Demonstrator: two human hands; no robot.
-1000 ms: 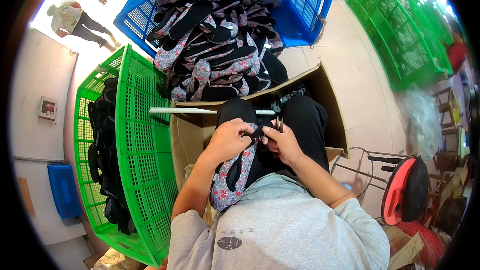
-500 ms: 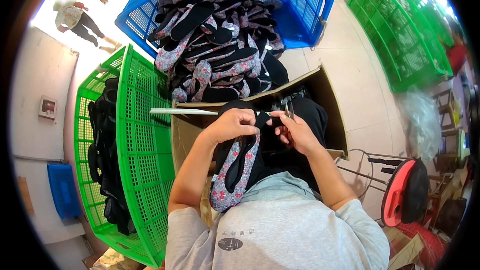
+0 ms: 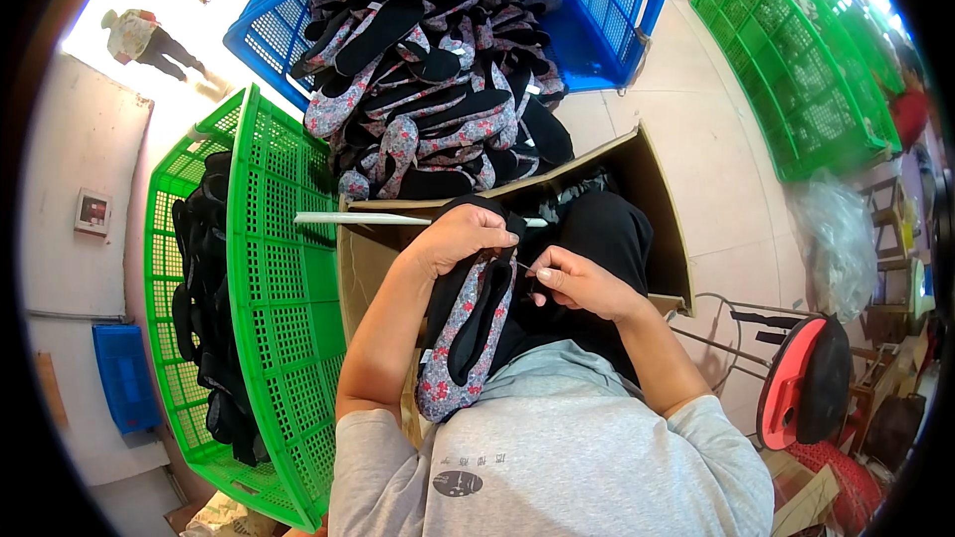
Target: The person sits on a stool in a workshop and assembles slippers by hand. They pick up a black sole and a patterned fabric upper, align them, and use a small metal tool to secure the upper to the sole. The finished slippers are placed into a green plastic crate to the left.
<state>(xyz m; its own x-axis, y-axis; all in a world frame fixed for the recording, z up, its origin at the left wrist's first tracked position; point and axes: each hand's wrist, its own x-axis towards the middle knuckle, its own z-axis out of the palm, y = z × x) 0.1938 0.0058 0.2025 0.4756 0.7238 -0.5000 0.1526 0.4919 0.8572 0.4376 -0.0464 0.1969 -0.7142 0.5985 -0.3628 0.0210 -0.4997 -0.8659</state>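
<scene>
A floral grey-and-red slipper (image 3: pixel 463 358) with a black lining hangs over my lap, its opening facing up. My left hand (image 3: pixel 463 241) is closed on its upper end, the thumb pressing on the black part. Close beside that end, my right hand (image 3: pixel 582 283) is closed in a pinch. A thin light line runs from its fingertips toward the slipper; whether this is thread or a metal tip I cannot tell. A pale strip (image 3: pixel 363 219) lies across the cardboard box (image 3: pixel 668 209) around my knees, passing behind my left hand.
Many matching slippers (image 3: pixel 418 129) are heaped in front, spilling from a blue crate (image 3: pixel 597 40). A green crate (image 3: pixel 284 318) with black items stands at my left, another green crate (image 3: pixel 786 60) at far right. A red-and-black round stool (image 3: pixel 796 383) lies at right. Someone (image 3: pixel 144 40) walks at far left.
My right hand has moved down and turned inward beside the slipper; the small metal snips seen in it earlier no longer show clearly. My left hand has shifted slightly. The distant person has moved slightly left.
</scene>
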